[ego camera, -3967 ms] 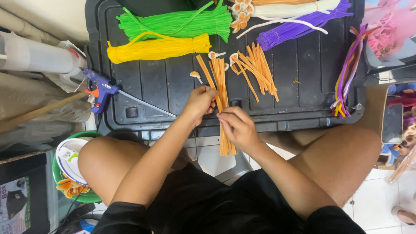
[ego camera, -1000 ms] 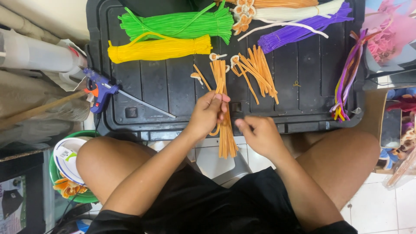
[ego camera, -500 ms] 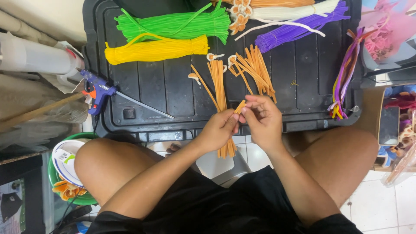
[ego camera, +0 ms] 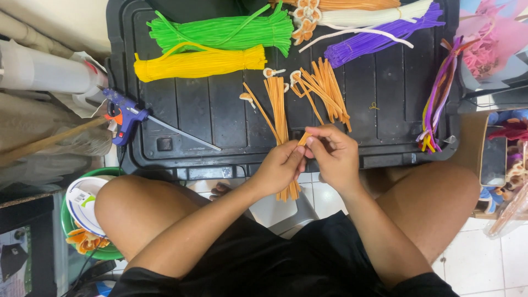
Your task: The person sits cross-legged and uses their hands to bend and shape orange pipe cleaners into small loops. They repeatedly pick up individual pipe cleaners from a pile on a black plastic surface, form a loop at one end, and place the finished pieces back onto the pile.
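Head view: an orange pipe cleaner (ego camera: pixel 304 138) is pinched between both hands above the near edge of the black lid surface (ego camera: pixel 385 82). The left hand (ego camera: pixel 280 168) is closed on its lower part; the right hand (ego camera: pixel 333 157) is closed, fingertips on its upper end. Its long axis is tilted up and to the right, away from the body. The hands are nearly touching, both equally near it. An orange bundle (ego camera: pixel 278 110) is laid just beyond and under the left hand, running lengthwise away from the body. A second orange pile (ego camera: pixel 324 91) is fanned just past the right hand. Yellow bundle (ego camera: pixel 201 63), green bundle (ego camera: pixel 225 30) and glue gun (ego camera: pixel 129 115) are seen well to the left.
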